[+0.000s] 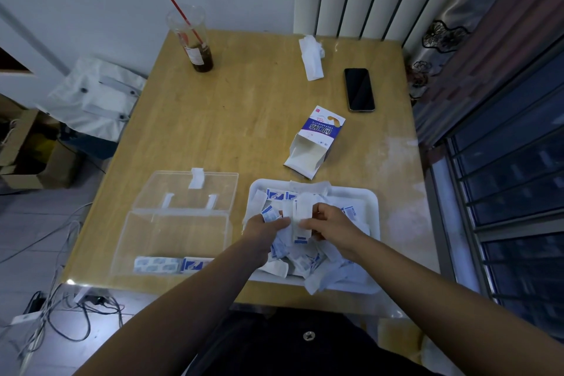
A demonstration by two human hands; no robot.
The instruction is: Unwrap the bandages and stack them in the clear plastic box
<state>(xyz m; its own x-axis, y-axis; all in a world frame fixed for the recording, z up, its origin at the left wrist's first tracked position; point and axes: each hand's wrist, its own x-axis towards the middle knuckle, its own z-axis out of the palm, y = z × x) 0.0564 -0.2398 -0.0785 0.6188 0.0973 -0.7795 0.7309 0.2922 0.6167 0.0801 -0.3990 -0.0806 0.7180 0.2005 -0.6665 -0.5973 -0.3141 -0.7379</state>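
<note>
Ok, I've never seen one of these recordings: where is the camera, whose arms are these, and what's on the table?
There is no machine here: one wide-angle camera sits on a person's head, looking down at their own arms. The left hand and right hand together pinch a white paper-wrapped bandage over a white plastic tray heaped with more white-and-blue paper packets. Left of the tray on the wooden table stands the clear plastic box, lid open, with a few blue-patterned bandages lying at its near end. Farther back lie an opened blue-and-white cardboard carton, a black phone and a clear plastic cup with a red straw.
</note>
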